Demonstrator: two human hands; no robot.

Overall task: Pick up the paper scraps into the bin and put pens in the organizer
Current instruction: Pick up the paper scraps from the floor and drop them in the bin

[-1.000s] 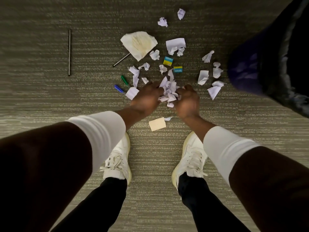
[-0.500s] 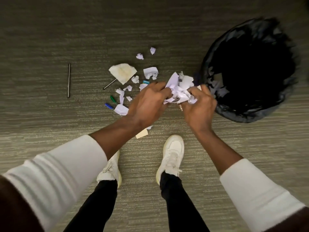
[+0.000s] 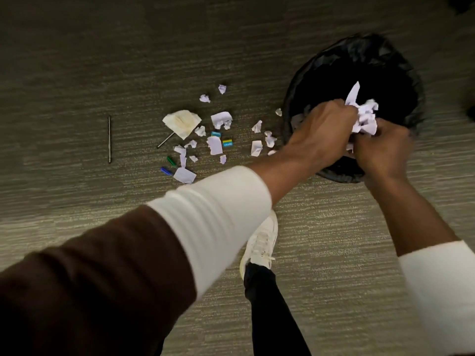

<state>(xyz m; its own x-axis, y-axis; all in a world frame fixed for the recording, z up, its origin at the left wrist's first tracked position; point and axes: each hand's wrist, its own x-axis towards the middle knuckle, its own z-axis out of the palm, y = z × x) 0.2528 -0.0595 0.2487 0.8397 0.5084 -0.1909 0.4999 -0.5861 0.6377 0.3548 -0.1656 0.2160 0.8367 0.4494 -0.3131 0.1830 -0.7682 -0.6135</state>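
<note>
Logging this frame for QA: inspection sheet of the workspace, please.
Surface: grey carpet, littered mid-floor.
Job's things: black-lined bin at right; paper wad over its mouth; loose scraps on carpet; blue pen, green pen, dark pen. Organizer: nothing seen.
Clutter: tan napkin, two small blue-yellow blocks.
Hands: left hand and right hand clasp the wad together.
Cables: nothing seen.
Surroundings: white shoe.

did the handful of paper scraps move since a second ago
Yes. The handful of paper scraps, earlier low over the carpet beside the littered scraps, is now held by both hands over the bin.
</note>
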